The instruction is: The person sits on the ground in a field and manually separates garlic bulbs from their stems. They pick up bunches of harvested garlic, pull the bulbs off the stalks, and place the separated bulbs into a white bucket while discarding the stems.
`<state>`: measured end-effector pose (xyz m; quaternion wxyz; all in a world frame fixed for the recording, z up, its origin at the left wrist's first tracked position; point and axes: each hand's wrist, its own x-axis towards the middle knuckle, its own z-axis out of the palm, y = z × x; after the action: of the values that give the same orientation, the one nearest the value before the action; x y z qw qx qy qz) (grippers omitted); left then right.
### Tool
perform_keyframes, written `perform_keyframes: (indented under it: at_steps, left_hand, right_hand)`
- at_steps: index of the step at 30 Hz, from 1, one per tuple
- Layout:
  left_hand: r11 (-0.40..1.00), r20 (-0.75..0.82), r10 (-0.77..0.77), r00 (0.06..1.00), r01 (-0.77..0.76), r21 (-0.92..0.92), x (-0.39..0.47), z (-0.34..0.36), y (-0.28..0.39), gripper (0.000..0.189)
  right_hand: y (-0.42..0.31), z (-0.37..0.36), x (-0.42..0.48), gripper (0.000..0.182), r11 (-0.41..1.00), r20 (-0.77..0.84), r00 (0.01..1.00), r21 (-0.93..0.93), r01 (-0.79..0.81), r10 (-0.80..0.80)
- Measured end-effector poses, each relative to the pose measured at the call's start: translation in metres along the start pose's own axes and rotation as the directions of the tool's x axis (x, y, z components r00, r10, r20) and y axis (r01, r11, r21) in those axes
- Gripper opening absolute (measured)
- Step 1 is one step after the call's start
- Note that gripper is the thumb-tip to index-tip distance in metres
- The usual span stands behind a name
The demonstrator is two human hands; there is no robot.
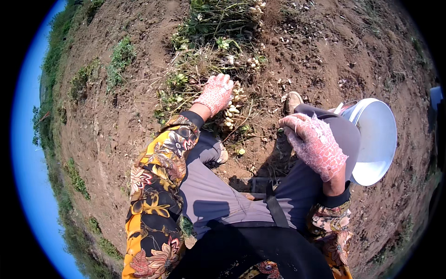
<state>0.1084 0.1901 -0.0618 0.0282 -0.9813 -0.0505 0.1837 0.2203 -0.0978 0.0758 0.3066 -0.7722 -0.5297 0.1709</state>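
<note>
My left hand (215,93), in a pink glove with a white crackle pattern, lies on pulled peanut plants (190,85) with its fingers curled down into the stems. Pale peanut pods (232,111) hang in a cluster along that hand's right side. My right hand (315,143) wears a matching glove and is raised over my right knee. Its fingers are bent in toward the thumb, and the palm is hidden, so I cannot tell whether it holds anything. Beside that knee a white plastic bucket (374,139) is tipped, its mouth facing me.
A larger heap of peanut plants (219,22) with pods lies ahead on the brown soil (139,104). My shoes (294,101) flank the nearer plants. Beneath me part of a low frame (259,181) shows. Green weeds (120,61) grow to the left.
</note>
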Motion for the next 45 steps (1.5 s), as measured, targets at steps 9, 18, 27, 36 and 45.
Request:
perform_keyframes:
  at_steps: [9,18,27,36,45]
  left_hand:
    - [0.971,0.17,-0.094,0.981,0.052,0.234,0.029,0.038,-0.007,0.034]
    - [0.966,-0.265,-0.23,0.936,0.188,-0.176,-0.069,-0.058,-0.05,0.057]
    - [0.863,-0.416,-0.505,0.756,0.444,-0.241,-0.146,-0.139,-0.049,0.069]
    - [0.839,-0.341,-0.541,0.768,0.467,-0.279,-0.161,-0.17,-0.018,0.065]
    - [0.861,-0.284,-0.432,0.856,0.297,-0.413,-0.144,-0.185,-0.01,0.062]
  right_hand:
    - [0.0,-0.008,0.002,0.022,0.996,0.04,0.997,0.071,-0.063,0.06]
    - [-0.03,-0.03,-0.019,0.031,0.84,-0.161,0.986,0.531,0.114,-0.032]
    - [-0.129,-0.064,-0.099,0.039,0.343,0.005,0.891,0.924,0.169,-0.454]
    - [-0.177,-0.072,-0.128,0.049,0.455,-0.04,0.763,0.782,0.426,-0.645]
    - [-0.114,0.082,0.036,0.046,0.988,0.094,0.992,-0.119,0.096,-0.085]
